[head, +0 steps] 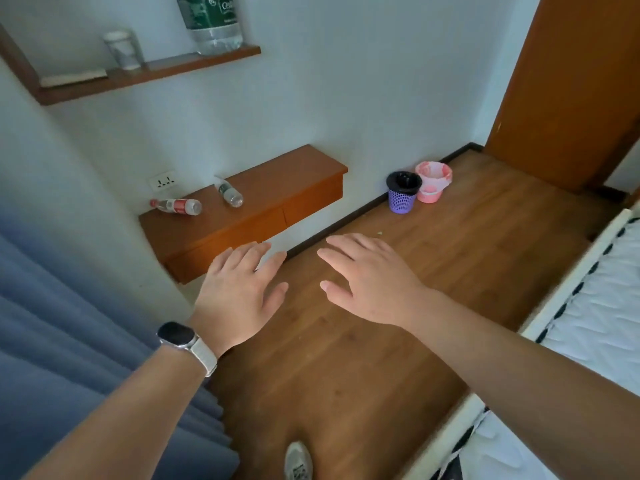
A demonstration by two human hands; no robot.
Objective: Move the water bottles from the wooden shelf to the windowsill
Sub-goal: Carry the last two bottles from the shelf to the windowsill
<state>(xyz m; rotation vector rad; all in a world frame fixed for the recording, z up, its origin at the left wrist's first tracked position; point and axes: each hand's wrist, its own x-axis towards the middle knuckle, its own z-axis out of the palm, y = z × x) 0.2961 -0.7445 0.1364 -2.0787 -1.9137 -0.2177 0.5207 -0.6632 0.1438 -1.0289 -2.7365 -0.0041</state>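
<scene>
Left hand [239,296] and right hand [372,284] hover palm-down, fingers [258,252] spread, empty. At eleven o'clock, a red-labelled bottle [177,206] and a green-labelled bottle [230,194] lie on the wooden shelf [287,178].

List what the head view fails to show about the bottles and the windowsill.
Windowsill: not in the head view; a blue curtain fills the lower left.
Large green-labelled bottle: neck and cap cut off by the top edge.
Red-labelled bottle and small clear bottle: label text too small to read.

Green label [204,12], big bottle [218,38]: "Ce…" partial; rest unreadable.
</scene>
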